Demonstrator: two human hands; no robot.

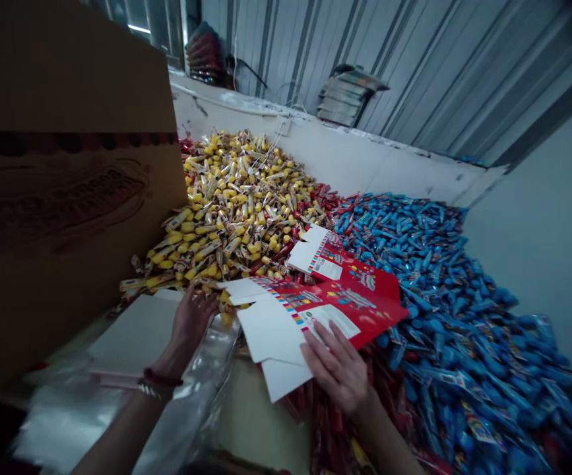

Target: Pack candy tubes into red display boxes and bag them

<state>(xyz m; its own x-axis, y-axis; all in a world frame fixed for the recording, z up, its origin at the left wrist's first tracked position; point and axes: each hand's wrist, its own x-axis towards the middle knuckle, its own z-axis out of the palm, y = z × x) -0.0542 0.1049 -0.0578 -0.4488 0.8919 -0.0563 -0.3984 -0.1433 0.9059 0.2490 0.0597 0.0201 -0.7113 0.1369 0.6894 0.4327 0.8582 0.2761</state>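
Note:
My right hand [338, 366] lies with its fingers stretched out over a flattened red-and-white carton [286, 323], touching its printed face near a white label panel; its thumb is hard to make out. A second flattened carton [355, 267] of the same print lies just behind it on the heap. To the left, my left hand [194, 323] has its fingers loosely apart at the front edge of a heap of yellow-capped wrapped pieces [236, 198]. Nothing shows clearly in that hand. Beneath its wrist are white card sheets [134, 333] and clear plastic bags [211, 356].
A large brown cardboard box [68, 198] stands close on the left. Blue wrapped pieces [414, 244] are heaped along the right, with red wrapped pieces [325, 422] between the heaps and in front. Behind them runs a white ledge [355, 155] below corrugated metal sheeting [414, 72].

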